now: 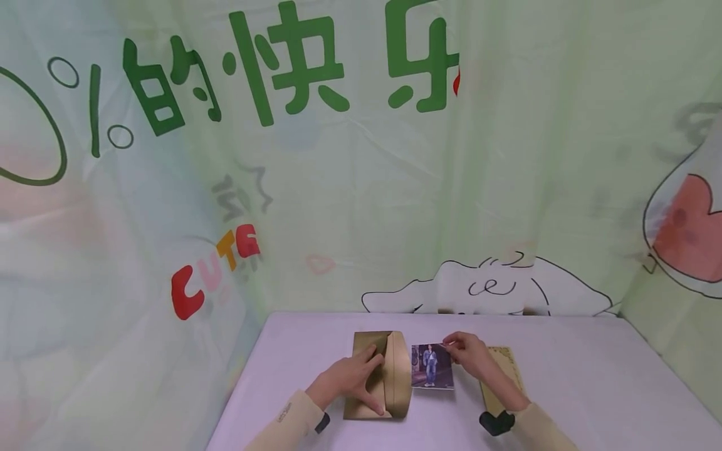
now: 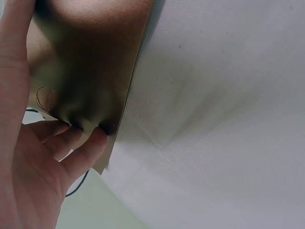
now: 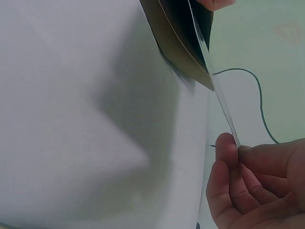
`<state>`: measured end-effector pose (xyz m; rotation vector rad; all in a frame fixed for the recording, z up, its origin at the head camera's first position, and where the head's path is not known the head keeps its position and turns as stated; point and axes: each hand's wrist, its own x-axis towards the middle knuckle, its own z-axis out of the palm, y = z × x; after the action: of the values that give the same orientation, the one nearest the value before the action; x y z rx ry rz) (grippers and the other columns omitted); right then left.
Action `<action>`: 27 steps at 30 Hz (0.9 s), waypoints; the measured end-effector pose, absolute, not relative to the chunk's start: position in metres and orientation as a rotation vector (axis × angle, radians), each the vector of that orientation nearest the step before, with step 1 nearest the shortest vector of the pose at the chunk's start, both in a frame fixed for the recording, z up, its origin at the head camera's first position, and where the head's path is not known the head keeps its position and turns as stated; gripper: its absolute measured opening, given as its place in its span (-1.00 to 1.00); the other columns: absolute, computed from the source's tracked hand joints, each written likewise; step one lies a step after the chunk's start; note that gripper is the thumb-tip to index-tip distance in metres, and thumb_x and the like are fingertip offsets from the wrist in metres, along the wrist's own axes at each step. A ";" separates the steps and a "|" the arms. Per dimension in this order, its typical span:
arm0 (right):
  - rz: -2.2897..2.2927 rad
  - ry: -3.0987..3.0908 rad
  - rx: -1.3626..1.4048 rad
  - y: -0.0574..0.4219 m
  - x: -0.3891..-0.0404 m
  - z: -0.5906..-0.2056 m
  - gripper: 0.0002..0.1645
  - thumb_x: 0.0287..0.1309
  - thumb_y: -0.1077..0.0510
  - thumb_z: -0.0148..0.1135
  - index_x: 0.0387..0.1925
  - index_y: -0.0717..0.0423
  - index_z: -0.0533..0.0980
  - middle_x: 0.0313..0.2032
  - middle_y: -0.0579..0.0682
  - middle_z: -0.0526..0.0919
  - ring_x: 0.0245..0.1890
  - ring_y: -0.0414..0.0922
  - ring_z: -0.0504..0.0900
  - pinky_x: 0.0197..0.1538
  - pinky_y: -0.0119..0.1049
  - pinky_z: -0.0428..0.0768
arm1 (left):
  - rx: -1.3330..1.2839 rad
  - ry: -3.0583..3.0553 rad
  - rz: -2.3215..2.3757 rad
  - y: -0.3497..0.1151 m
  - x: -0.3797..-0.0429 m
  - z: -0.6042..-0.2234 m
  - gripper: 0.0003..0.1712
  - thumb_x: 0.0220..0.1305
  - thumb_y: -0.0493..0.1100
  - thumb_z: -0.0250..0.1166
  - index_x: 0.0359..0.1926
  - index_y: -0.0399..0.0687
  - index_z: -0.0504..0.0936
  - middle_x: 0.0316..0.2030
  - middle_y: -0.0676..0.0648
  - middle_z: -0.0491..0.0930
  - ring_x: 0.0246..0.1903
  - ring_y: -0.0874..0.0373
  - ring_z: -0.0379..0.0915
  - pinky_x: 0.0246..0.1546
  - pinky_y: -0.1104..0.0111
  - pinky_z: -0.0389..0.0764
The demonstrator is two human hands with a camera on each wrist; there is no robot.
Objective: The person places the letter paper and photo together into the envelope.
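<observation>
A gold-brown paper envelope [image 1: 363, 338] stands out on the table, its flap [image 1: 402, 376] folded out to the right. My left hand [image 1: 352, 379] spans it, thumb near the lower edge and fingers near the upper one, gripping it across. The left wrist view shows bent fingertips [image 2: 97, 136] against the envelope [image 2: 109, 28]. Between thumb and fingers, my right hand [image 1: 470, 357] pinches the upper right corner of a square photo print [image 1: 431, 369] of a standing person. Edge-on in the right wrist view, the photo [image 3: 223, 102] overlaps the envelope's dark, gaping mouth [image 3: 183, 16]; how far it reaches inside is unclear.
A tan card with a patterned border [image 1: 504, 357] lies partly under my right forearm. The pale lilac table [image 1: 592, 376] is enclosed by printed curtains [image 1: 350, 188] at the back and sides. Dark bands circle both wrists.
</observation>
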<state>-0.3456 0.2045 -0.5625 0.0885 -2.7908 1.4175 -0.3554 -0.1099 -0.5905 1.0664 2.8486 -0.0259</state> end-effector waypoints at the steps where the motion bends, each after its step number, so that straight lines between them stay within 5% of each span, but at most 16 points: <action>1: 1.420 -2.793 0.087 0.203 -0.345 -0.563 -0.79 0.31 0.35 0.15 -0.08 0.39 0.57 -0.38 0.08 0.68 -0.44 -0.14 0.56 -0.39 -0.32 0.54 | 1.062 2.848 -0.029 -0.109 -0.355 -0.591 0.18 -0.30 0.69 0.36 0.31 0.32 0.22 0.50 -0.27 0.18 0.06 -0.01 0.62 -0.11 0.23 0.67; 27: 1.354 -2.831 0.243 0.132 -0.356 -0.579 -0.85 0.20 0.42 0.25 -0.18 0.42 0.61 -0.51 0.04 0.64 -0.53 -0.18 0.52 -0.45 -0.33 0.50 | 0.995 2.822 0.008 -0.108 -0.350 -0.578 0.19 -0.28 0.67 0.38 0.36 0.32 0.22 0.51 -0.26 0.16 0.16 -0.07 0.57 0.04 0.16 0.64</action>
<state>-0.3556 0.1316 -0.5789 0.2428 -2.8311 1.3537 -0.3500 -0.1079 -0.5781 0.9952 2.8218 0.0085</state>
